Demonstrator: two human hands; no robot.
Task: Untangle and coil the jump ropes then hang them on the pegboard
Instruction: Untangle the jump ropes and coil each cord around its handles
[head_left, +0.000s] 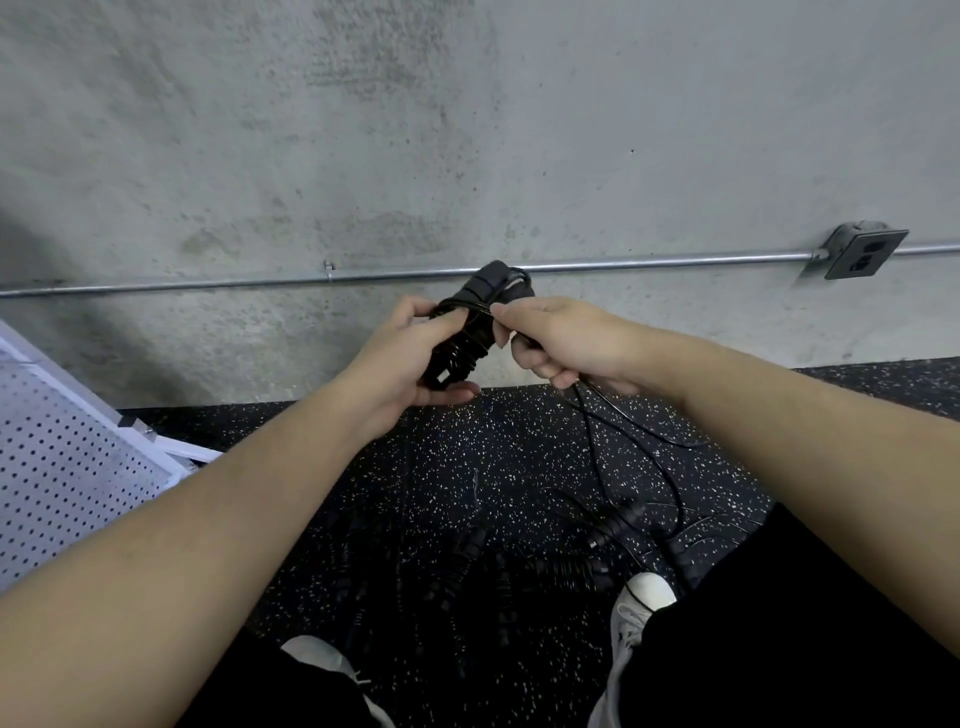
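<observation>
Left hand (410, 358) grips the coiled jump rope (467, 332); right hand (561, 343) pinches its cord. Pegboard (62, 467) edges left; no writing legible.

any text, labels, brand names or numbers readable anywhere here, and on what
None can be read.
Rope handles held by the left hand and right hand: black, no marking shows.
Outlet box on the wall: no legible print.
Pegboard: only holes.
Shoe: white, no logo visible.
Ropes on the floor: too dark to tell.
</observation>
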